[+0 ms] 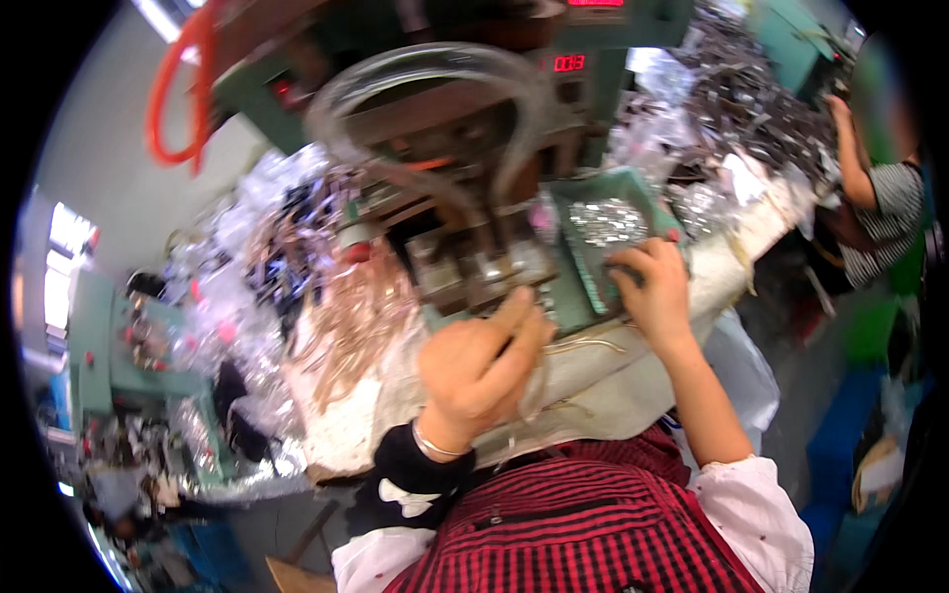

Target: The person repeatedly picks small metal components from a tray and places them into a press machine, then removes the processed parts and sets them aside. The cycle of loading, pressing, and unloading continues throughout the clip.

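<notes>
Pale-covered worktop [618,390] just under hands. Left hand [484,361] close at metal block [484,285], fingers bunched, thin strap [535,395] trailing just below; blurred, cannot tell if grasped. Right hand [652,287] curled at green tray [633,184], fingertips near together; cannot tell if anything pinched. Brown straps [351,316] heaped left of left hand. Shiny metal pieces [608,221] in tray, just beyond right fingers. Clear hose [435,59] arching beyond hands.
</notes>
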